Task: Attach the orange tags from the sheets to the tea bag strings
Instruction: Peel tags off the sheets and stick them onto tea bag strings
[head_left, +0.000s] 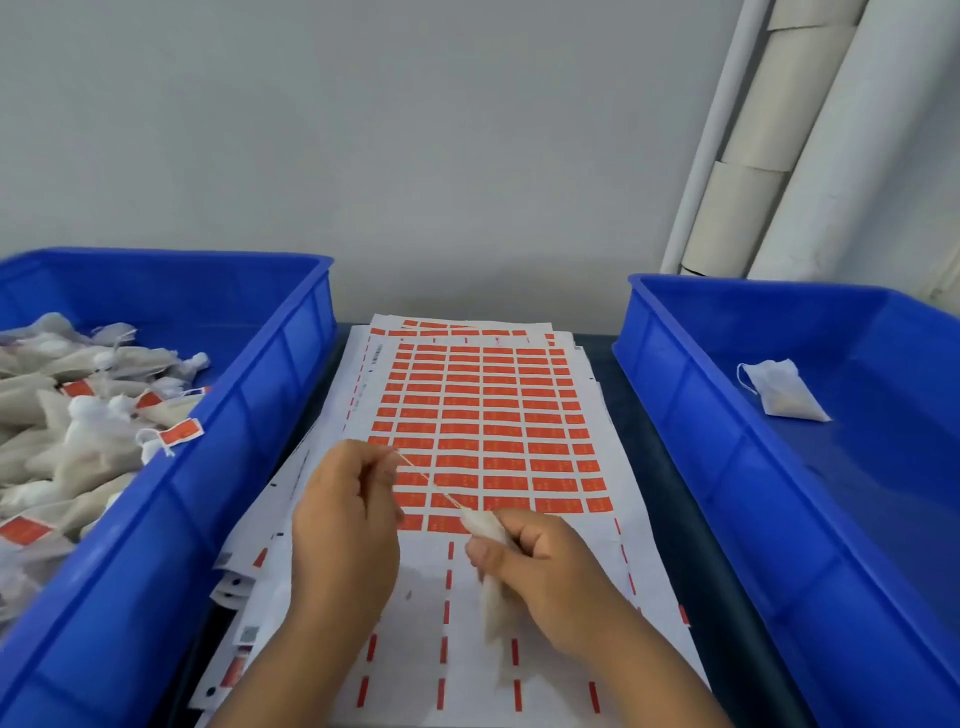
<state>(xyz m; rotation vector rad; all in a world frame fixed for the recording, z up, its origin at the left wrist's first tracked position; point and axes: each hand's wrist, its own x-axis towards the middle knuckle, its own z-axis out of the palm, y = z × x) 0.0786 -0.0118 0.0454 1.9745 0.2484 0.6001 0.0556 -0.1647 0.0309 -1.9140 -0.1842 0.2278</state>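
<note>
my right hand (540, 566) grips a tea bag (491, 582) over the near end of the tag sheet (483, 415), my left hand (343, 525) pinches its string (431, 480) taut — no tag on it yet. left bin (249, 415) is heaped with tagged bags, right bin (727, 441) holds one untagged bag (779, 389) — nearly done, i'd say.

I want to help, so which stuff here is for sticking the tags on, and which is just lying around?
For the job: sheet of orange tags; white tea bag in right hand; its thin string pinched by left hand.

Just lying around: white pipe; cardboard tubes against the wall.
</note>
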